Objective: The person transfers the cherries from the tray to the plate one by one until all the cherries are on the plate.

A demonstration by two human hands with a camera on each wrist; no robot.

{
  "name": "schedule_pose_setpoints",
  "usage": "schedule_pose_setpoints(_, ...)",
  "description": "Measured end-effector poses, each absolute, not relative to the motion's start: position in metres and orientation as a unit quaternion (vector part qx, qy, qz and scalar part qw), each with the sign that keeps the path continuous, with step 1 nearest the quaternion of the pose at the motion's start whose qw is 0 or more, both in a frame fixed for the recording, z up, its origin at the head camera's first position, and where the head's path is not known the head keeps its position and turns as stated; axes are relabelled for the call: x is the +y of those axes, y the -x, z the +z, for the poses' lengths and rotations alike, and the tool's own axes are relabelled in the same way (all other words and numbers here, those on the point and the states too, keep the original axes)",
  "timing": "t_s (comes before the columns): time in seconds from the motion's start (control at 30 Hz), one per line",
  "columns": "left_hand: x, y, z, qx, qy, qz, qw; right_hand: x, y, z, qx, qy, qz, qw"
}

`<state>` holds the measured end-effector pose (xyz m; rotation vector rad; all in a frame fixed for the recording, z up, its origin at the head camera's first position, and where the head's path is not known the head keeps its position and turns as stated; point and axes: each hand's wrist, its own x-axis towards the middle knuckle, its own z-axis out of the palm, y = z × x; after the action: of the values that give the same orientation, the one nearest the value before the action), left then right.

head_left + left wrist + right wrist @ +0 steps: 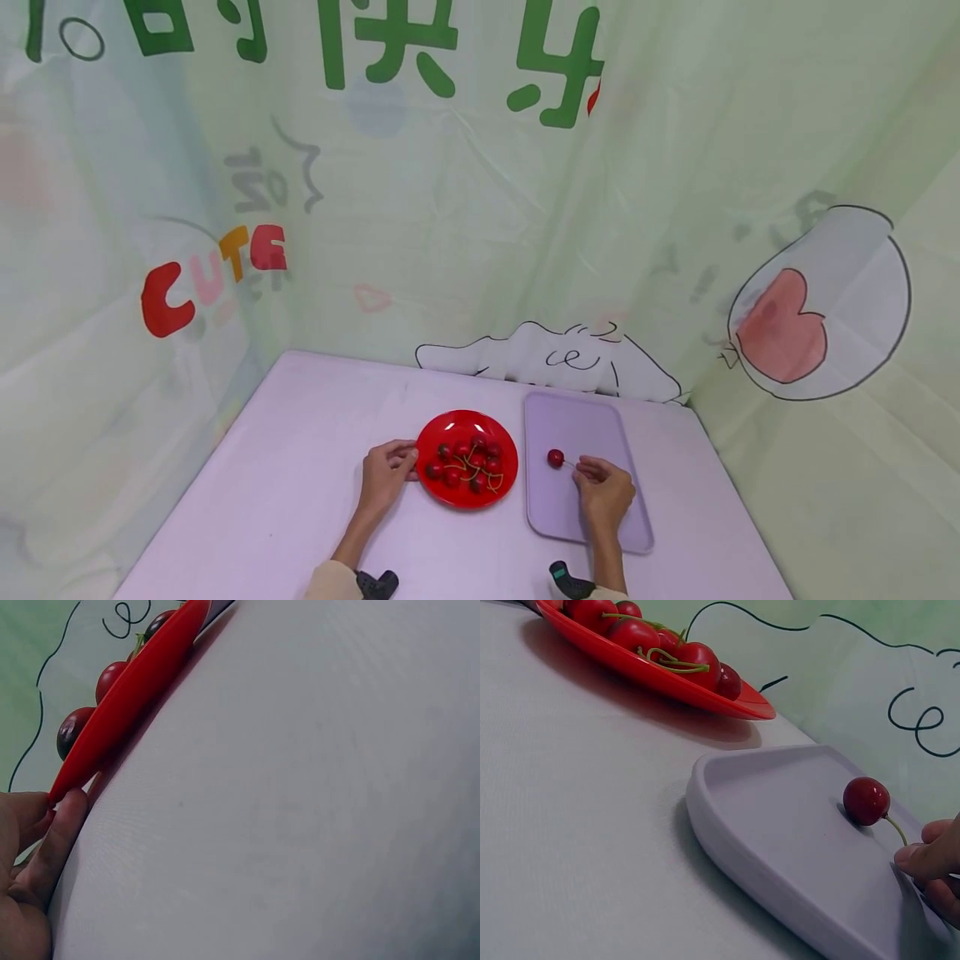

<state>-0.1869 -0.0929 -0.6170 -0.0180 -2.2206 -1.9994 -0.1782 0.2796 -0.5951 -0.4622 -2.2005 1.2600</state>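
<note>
A red plate (467, 501) holds several dark red cherries (452, 479) with green stems. My left hand (386, 475) pinches the plate's left rim; in the left wrist view the thumb and a finger (56, 840) meet at the rim's edge. To the right lies a lilac tray (551, 508) with a single cherry (555, 458) on it. Over the tray, my right hand (606, 492) pinches that cherry's stem (897, 829) between thumb and fingertips. The cherry appears to touch the tray's surface in the right wrist view.
The plate and tray stand side by side on a pale table (300, 467), a narrow gap between them. Printed cloth curtains (450, 250) enclose the table at the back and both sides. Dark wrist devices (377, 585) sit on both wrists.
</note>
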Motion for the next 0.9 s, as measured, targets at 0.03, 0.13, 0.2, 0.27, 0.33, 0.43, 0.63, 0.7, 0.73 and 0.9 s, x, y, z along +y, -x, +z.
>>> schedule_pose_setpoints(0.03, -0.093, 0.186, -0.617, -0.741, 0.006, -0.667, 0.077, 0.279, 0.177, -0.595, -0.821, 0.174, 0.467, 0.277)
schedule_pose_setpoints(0.13, -0.093, 0.187, -0.619, -0.742, 0.006, -0.666, 0.08, 0.279, 0.177, -0.594, -0.824, 0.171, 0.464, 0.276)
schedule_pose_setpoints(0.2, -0.093, 0.188, -0.62, -0.741, 0.005, -0.666, 0.083, 0.279, 0.177, -0.594, -0.824, 0.169, 0.465, 0.276)
schedule_pose_setpoints(0.27, -0.093, 0.189, -0.621, -0.742, 0.006, -0.665, 0.085, 0.279, 0.178, -0.596, -0.824, 0.169, 0.465, 0.277)
schedule_pose_setpoints(0.33, -0.093, 0.189, -0.622, -0.741, 0.006, -0.666, 0.084, 0.28, 0.179, -0.597, -0.823, 0.169, 0.464, 0.28)
schedule_pose_setpoints(0.43, -0.093, 0.189, -0.622, -0.74, 0.008, -0.668, 0.082, 0.281, 0.181, -0.6, -0.823, 0.172, 0.463, 0.282)
schedule_pose_setpoints(0.63, -0.094, 0.188, -0.62, -0.745, 0.01, -0.662, 0.077, 0.283, 0.182, -0.604, -0.823, 0.178, 0.46, 0.282)
schedule_pose_setpoints(0.7, -0.094, 0.187, -0.62, -0.745, 0.01, -0.662, 0.076, 0.283, 0.181, -0.604, -0.823, 0.177, 0.46, 0.283)
schedule_pose_setpoints(0.73, -0.094, 0.187, -0.62, -0.745, 0.01, -0.662, 0.077, 0.283, 0.182, -0.604, -0.823, 0.176, 0.459, 0.284)
schedule_pose_setpoints(0.9, -0.094, 0.189, -0.62, -0.739, 0.009, -0.669, 0.079, 0.284, 0.182, -0.604, -0.824, 0.171, 0.459, 0.283)
